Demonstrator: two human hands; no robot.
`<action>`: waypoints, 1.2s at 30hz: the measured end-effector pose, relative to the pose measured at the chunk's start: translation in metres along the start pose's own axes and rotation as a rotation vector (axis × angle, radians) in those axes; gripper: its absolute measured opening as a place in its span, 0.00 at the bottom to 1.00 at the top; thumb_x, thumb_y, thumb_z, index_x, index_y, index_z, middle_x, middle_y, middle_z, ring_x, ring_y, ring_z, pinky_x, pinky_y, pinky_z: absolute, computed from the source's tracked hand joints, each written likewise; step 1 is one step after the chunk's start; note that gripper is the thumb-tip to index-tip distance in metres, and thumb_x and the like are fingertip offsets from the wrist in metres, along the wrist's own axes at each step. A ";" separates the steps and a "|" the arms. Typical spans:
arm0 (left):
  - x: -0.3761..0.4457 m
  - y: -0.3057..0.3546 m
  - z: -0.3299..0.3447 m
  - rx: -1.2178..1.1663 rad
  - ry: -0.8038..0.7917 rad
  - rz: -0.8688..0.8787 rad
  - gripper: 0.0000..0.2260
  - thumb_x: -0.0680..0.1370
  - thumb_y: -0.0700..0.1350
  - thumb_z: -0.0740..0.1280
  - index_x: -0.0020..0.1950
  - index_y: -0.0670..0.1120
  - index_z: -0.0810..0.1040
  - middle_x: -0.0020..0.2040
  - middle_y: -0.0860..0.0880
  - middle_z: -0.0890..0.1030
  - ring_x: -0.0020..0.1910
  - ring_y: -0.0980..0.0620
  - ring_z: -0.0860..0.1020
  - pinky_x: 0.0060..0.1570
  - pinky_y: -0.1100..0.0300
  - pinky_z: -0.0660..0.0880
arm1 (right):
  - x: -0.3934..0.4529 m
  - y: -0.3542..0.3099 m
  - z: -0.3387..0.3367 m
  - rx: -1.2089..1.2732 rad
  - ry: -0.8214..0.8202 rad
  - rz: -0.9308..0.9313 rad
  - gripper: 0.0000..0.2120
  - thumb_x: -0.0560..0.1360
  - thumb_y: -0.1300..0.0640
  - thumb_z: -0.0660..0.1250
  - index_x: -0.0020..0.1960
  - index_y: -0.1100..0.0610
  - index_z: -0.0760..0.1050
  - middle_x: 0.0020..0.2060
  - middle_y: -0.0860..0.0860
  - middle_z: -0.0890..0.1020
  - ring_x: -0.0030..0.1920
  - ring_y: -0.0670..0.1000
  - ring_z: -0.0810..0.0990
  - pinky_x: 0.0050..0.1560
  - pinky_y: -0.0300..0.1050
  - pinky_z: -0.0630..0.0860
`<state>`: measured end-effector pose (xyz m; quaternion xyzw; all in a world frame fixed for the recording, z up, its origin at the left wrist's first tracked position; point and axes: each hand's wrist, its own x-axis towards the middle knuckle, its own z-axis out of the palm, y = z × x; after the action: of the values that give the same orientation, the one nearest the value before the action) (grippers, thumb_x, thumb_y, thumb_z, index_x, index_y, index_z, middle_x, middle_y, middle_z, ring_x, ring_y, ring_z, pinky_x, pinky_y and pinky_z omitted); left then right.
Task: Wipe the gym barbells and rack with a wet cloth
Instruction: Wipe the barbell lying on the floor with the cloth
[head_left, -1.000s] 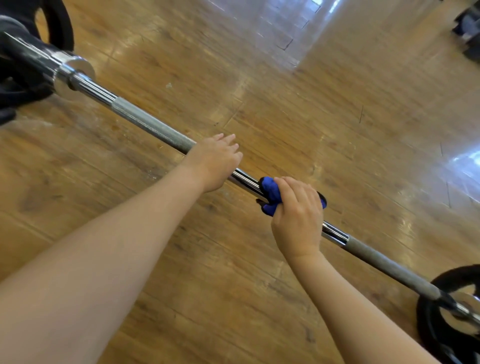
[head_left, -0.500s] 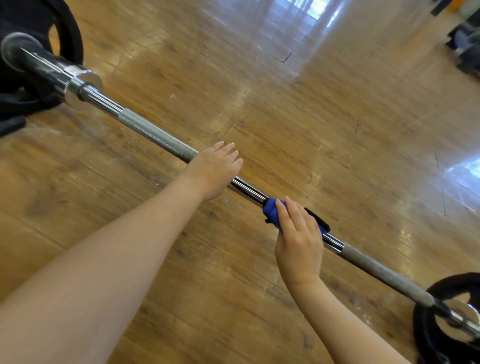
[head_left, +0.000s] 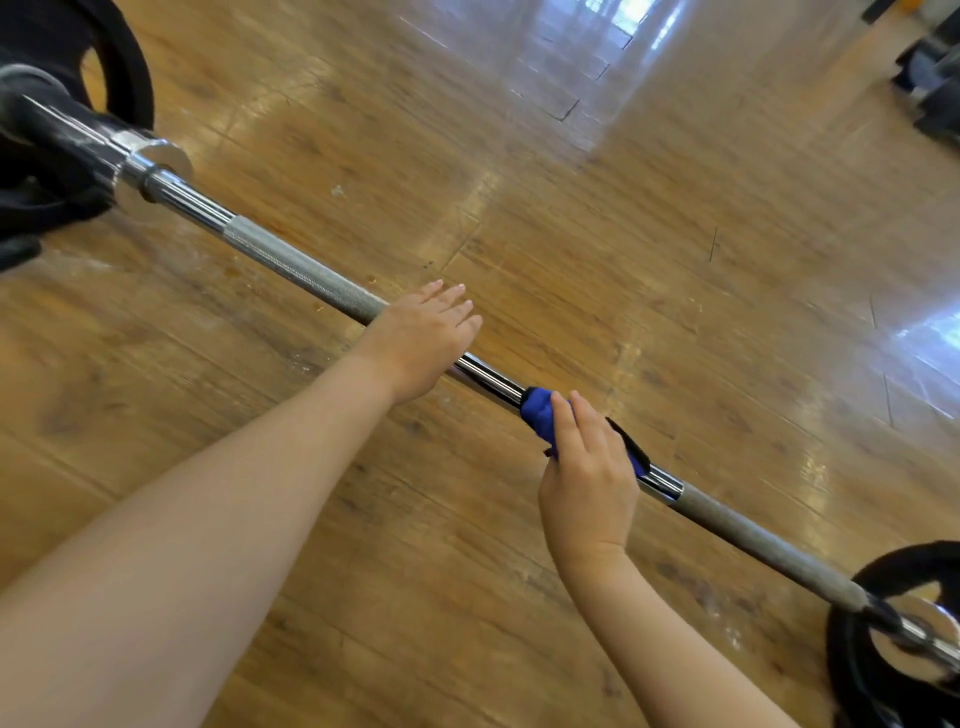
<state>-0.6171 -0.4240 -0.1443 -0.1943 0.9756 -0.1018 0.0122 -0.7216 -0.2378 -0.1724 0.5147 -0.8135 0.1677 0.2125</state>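
Bar (head_left: 291, 262) runs from far left to near right above the wood floor (head_left: 649, 270), with a black plate at each end: left plate (head_left: 122, 67), right plate (head_left: 852, 670).

Right hand (head_left: 587, 483) presses the blue cloth (head_left: 537, 413) onto the smooth chrome centre of the bar, fingers laid over the top of it. Whether the thumb closes underneath I cannot tell, but the hand looks to be grasping the cloth round the shaft. Left hand (head_left: 421, 340) rests flat on the bar just left of the cloth, fingers straight, released rather than gripping.

Risks, as judged:
- The bar may roll or slide, since the flat left hand only steadies it from above. A firm wipe could shift it.
- The cloth is bunched, so only part of it meets the metal. The underside of the shaft may go unwiped.
- The cloth could snag on the 2 knurled sections, either side of the chrome, and pull out of the fingers.
- Drips onto the glossy floor could make a slip spot.
- No rack in view; that part is not started, as far as I can see.
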 end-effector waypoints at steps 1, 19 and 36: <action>0.001 0.000 0.000 0.005 -0.015 -0.014 0.24 0.80 0.36 0.55 0.76 0.42 0.54 0.77 0.44 0.58 0.76 0.47 0.52 0.74 0.53 0.45 | 0.006 -0.008 0.002 0.008 -0.008 0.014 0.21 0.64 0.73 0.66 0.57 0.64 0.79 0.52 0.61 0.82 0.47 0.61 0.82 0.49 0.51 0.78; 0.016 -0.002 -0.011 -0.037 -0.204 0.040 0.26 0.78 0.32 0.58 0.75 0.43 0.59 0.77 0.44 0.55 0.77 0.47 0.49 0.74 0.53 0.48 | -0.016 0.002 0.001 -0.008 -0.075 0.060 0.40 0.59 0.78 0.72 0.68 0.66 0.63 0.63 0.65 0.72 0.65 0.62 0.66 0.65 0.59 0.66; 0.017 0.002 -0.018 -0.029 -0.175 0.021 0.26 0.78 0.33 0.57 0.76 0.43 0.57 0.77 0.43 0.56 0.77 0.47 0.49 0.74 0.52 0.46 | 0.013 0.019 -0.012 0.036 -0.104 0.093 0.29 0.53 0.76 0.75 0.54 0.65 0.79 0.48 0.57 0.83 0.43 0.59 0.83 0.43 0.49 0.79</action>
<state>-0.6347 -0.4248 -0.1274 -0.1921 0.9742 -0.0704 0.0956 -0.7413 -0.2342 -0.1563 0.4880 -0.8434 0.1652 0.1525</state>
